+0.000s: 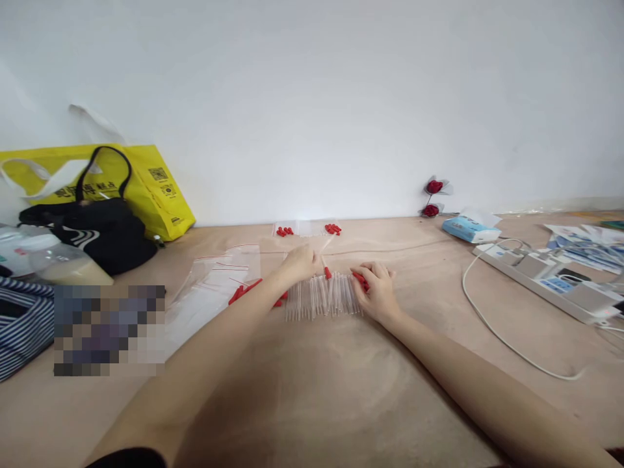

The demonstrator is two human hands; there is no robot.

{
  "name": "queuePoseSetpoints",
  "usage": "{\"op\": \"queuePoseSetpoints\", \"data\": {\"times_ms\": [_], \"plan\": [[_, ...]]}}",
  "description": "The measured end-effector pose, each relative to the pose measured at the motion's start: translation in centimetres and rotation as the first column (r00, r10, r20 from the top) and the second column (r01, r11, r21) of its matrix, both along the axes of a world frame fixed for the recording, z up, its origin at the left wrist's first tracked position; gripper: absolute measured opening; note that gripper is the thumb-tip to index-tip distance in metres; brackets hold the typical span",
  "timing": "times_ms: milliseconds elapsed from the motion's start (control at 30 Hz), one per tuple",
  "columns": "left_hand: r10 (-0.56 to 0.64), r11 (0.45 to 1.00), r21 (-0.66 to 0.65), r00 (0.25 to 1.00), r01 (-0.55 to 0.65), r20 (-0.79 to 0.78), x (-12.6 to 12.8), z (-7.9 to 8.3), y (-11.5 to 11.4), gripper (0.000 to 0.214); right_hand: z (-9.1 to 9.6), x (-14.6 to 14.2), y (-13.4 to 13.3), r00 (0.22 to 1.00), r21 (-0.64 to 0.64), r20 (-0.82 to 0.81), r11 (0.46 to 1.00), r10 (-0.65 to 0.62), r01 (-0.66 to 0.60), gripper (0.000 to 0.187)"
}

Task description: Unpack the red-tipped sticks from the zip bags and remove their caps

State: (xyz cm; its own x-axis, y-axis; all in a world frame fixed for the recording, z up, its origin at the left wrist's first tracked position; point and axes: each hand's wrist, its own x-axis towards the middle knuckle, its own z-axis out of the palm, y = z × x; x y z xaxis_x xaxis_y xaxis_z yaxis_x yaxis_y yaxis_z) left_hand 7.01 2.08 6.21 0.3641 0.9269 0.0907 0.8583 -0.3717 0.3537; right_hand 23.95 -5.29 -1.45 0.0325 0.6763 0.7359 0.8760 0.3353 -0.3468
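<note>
Over the far edge of a row of thin clear tubes (312, 300), my left hand (301, 261) is closed in a pinch. A pale thin tube (325, 247) shows at its fingertips, and a red cap (327, 273) sits just below them; whether the two are joined is unclear. My right hand (375, 289) rests at the right end of the row, its fingers curled around several small red caps (361, 281). More red caps (238, 294) lie left of the row, partly behind my left forearm. At the back, capped tubes lie in two bunches (285, 231).
Flat clear zip bags (214, 279) spread to the left. Beyond them are a black bag (104, 234), a yellow bag (168, 195) and a bottle (63, 260). On the right lie a tissue pack (470, 229), a power strip (550, 286) with a looping white cable (492, 328), and papers.
</note>
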Motion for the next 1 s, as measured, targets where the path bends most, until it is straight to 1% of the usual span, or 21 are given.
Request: {"op": "queuePoseSetpoints", "data": {"times_ms": [67,133,167,200,267,300,367,433,600,700,900,1000], "plan": [[-0.084,0.995,0.058,0.996,0.085,-0.026,-2.0,-0.6,-2.6,0.021,0.5,-0.4,-0.7,0.998,0.063,0.054,0.998,0.028,-0.031,0.026],[-0.155,0.979,0.126,0.986,0.161,-0.057,-3.9,-1.8,-4.9,0.019,0.9,-1.1,-1.4,0.988,0.098,0.138,0.991,0.076,-0.09,0.032],[-0.23,0.937,0.249,0.969,0.246,-0.094,-4.7,-2.4,-5.8,0.019,1.1,-1.5,-1.8,0.975,0.099,0.191,0.986,0.112,-0.133,0.033],[-0.271,0.889,0.352,0.956,0.292,-0.107,-5.3,-3.0,-6.5,0.02,1.2,-1.9,-2.1,0.957,0.093,0.246,0.979,0.155,-0.182,0.033],[-0.33,0.781,0.523,0.936,0.342,-0.119,-6.2,-4.0,-7.3,0.022,1.2,-2.6,-2.5,0.912,0.08,0.335,0.957,0.237,-0.278,0.029],[-0.342,0.743,0.576,0.933,0.34,-0.11,-6.4,-4.4,-7.6,0.022,1.0,-2.9,-2.6,0.894,0.077,0.36,0.946,0.267,-0.313,0.027],[-0.363,0.699,0.636,0.928,0.327,-0.079,-6.4,-4.9,-7.8,0.021,0.7,-3.4,-2.6,0.878,0.073,0.376,0.935,0.296,-0.347,0.024],[-0.38,0.686,0.657,0.924,0.313,-0.042,-6.3,-5.2,-7.9,0.02,0.3,-3.6,-2.5,0.877,0.055,0.379,0.939,0.295,-0.34,0.022],[-0.398,0.684,0.664,0.917,0.303,-0.008,-6.4,-5.5,-7.7,0.016,0.2,-3.8,-2.5,0.872,0.041,0.408,0.949,0.27,-0.313,0.021],[-0.4,0.683,0.657,0.916,0.32,-0.031,-6.7,-5.6,-7.6,0.016,0.4,-3.7,-2.6,0.871,0.059,0.405,0.943,0.279,-0.329,0.021],[-0.34,0.705,0.639,0.937,0.31,-0.079,-7.2,-5.6,-8.1,0.018,0.4,-3.6,-2.7,0.858,0.049,0.413,0.933,0.306,-0.357,0.019],[-0.328,0.696,0.646,0.939,0.313,-0.102,-7.4,-5.6,-8.2,0.018,0.3,-3.6,-2.8,0.86,0.059,0.412,0.932,0.303,-0.357,0.02]]}}
